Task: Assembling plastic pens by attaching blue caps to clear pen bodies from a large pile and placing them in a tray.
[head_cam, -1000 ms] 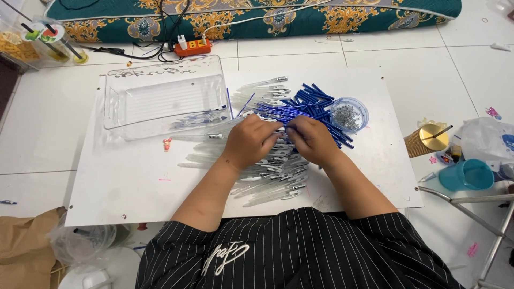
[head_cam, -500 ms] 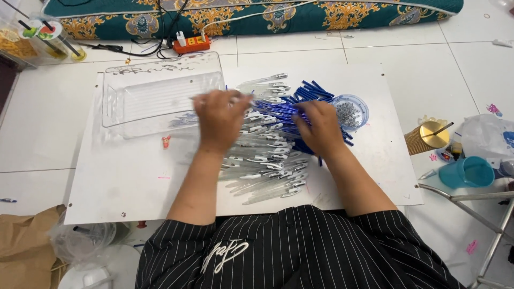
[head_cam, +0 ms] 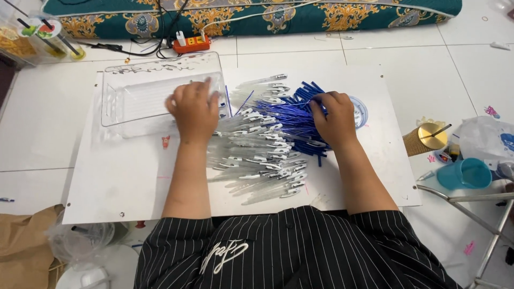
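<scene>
Left hand at the clear tray, right hand on the blue refills, pen barrels heaped between.

Left hand [head_cam: 194, 109] lies palm down at the right end of the clear plastic tray [head_cam: 134, 99], fingers curled over its edge; can't tell if they pinch anything. Right hand [head_cam: 336, 119] rests on the pile of blue refills [head_cam: 289, 115], fingers bent down into it, grip on any single refill hidden. Clear pen barrels [head_cam: 262, 160] lie between and below both hands, long axes roughly left-right, clip ends toward the right. Refills fan up-right from the barrels, nearer the right hand. All of it sits on a white board [head_cam: 107, 187] on the floor; bare board toward the left and near edges, a small clear round lid [head_cam: 360, 109] just right of the right hand.
</scene>
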